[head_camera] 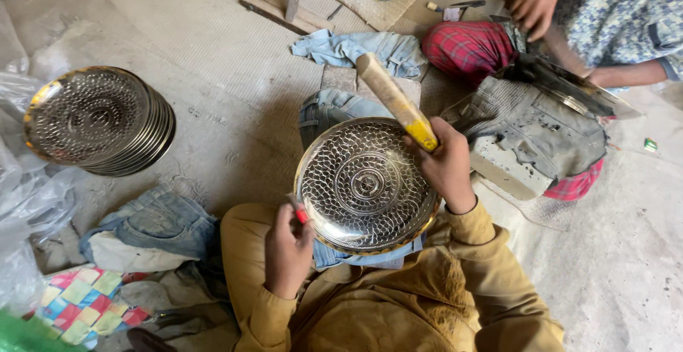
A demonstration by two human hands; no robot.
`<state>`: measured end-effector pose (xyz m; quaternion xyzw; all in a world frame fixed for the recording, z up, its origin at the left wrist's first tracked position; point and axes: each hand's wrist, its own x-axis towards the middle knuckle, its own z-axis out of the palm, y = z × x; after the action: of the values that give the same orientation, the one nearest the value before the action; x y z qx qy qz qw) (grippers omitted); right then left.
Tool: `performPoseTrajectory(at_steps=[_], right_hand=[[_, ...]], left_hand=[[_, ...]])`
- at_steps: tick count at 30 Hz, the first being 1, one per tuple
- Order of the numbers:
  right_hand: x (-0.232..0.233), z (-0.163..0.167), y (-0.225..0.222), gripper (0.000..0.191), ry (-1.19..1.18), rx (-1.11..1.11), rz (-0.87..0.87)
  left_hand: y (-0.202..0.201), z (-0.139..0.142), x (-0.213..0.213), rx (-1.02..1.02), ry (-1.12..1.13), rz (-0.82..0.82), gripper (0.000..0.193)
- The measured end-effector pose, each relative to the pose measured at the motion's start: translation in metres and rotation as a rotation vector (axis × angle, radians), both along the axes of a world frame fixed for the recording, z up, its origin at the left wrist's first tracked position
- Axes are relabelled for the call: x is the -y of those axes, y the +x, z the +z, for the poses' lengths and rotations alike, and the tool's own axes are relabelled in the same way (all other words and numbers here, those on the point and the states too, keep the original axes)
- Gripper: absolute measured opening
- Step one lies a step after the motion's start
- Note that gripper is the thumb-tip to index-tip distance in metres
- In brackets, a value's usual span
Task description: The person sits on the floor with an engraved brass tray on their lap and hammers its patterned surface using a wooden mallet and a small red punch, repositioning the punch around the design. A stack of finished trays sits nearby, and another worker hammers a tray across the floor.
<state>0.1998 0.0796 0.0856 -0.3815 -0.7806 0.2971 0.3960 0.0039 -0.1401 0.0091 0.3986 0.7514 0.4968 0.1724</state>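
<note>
A round metal plate point(366, 185) with an engraved scale pattern is seen in the middle of the view, resting on folded denim point(334, 106) in front of the person. The left hand point(288, 249) is closed around a small red tool point(300, 214), and the tool's tip is placed on the plate's rim at about 8 o'clock. The right hand point(447, 165) is closed around the yellow part of a wooden handle point(395, 101), at about 2 o'clock of the plate; the handle is pointed up toward 11 o'clock, and its head cannot be seen.

A stack of similar plates point(99, 121) is placed well apart, at 9 o'clock. Jeans point(160, 220) and a patchwork cloth point(89, 302) are laid at 7 o'clock. At 2 o'clock another person is seated, and that person's hand point(533, 0) is held above a red checked cloth point(469, 47).
</note>
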Motion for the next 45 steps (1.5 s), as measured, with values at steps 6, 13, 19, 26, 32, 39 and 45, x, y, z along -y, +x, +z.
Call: performPoseTrajectory(at_steps=[6,13,19,26,32,39,45], right_hand=[[0.003,-0.047,0.021,0.017,0.034,-0.352,-0.182],[0.087,-0.121,0.05,0.02,-0.469,-0.723,-0.447],[0.134,-0.155,0.068,0.016,-0.324,-0.576,-0.368],[0.112,-0.127,0.09,0.013,-0.272,-0.327,-0.375],[0.076,-0.081,0.085,0.019,-0.155,-0.009,-0.338],[0.06,-0.054,0.078,0.019,0.038,0.104,-0.295],[0.049,-0.045,0.081,0.017,0.154,0.307,-0.288]], left_hand=[[-0.013,0.015,-0.031,-0.065,0.084,-0.002,0.027],[-0.044,0.052,-0.112,-0.413,0.43,-0.187,0.023],[-0.025,0.051,-0.132,-0.353,0.57,-0.482,0.02],[-0.004,0.021,-0.154,-0.159,0.268,-0.839,0.038],[-0.002,0.023,-0.168,-0.201,0.239,-0.946,0.04],[-0.003,0.027,-0.172,-0.183,0.169,-0.995,0.042],[-0.001,0.027,-0.172,-0.208,0.149,-0.974,0.04]])
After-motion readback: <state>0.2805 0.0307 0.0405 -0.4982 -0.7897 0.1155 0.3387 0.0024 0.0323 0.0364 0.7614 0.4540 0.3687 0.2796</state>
